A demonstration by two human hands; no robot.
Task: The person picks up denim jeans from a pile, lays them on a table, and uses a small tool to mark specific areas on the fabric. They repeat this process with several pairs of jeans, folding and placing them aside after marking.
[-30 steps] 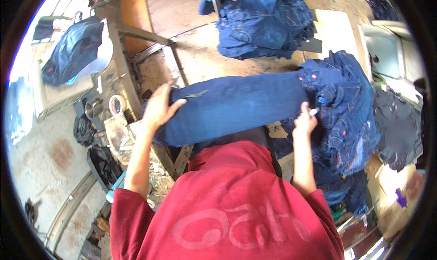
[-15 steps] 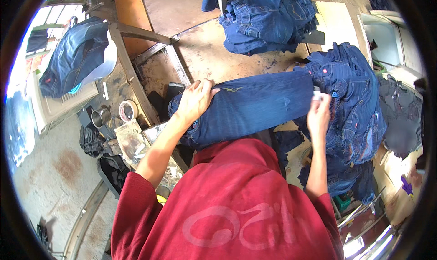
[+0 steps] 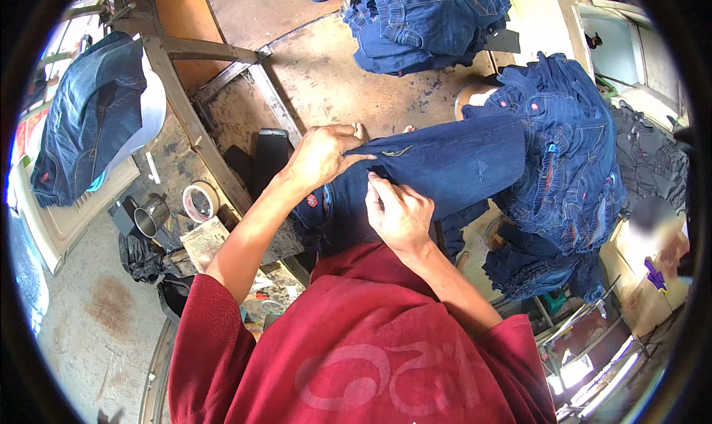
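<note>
Dark-blue jeans (image 3: 452,160) stretch across the frame's centre, toward a denim pile (image 3: 571,149) at right. The left hand (image 3: 324,157) grasps their upper edge; the right hand (image 3: 401,215) curls at the cloth, its exact grip impossible to tell.

Board surface (image 3: 319,75), brown, dark-stained; on it, one stack of blue denim garments (image 3: 426,27). Wooden counter (image 3: 174,153), left, worn; on it, one tape roll (image 3: 214,203), one metal cup (image 3: 151,215), one white strip (image 3: 153,167). Concrete floor (image 3: 74,335), grey.
</note>
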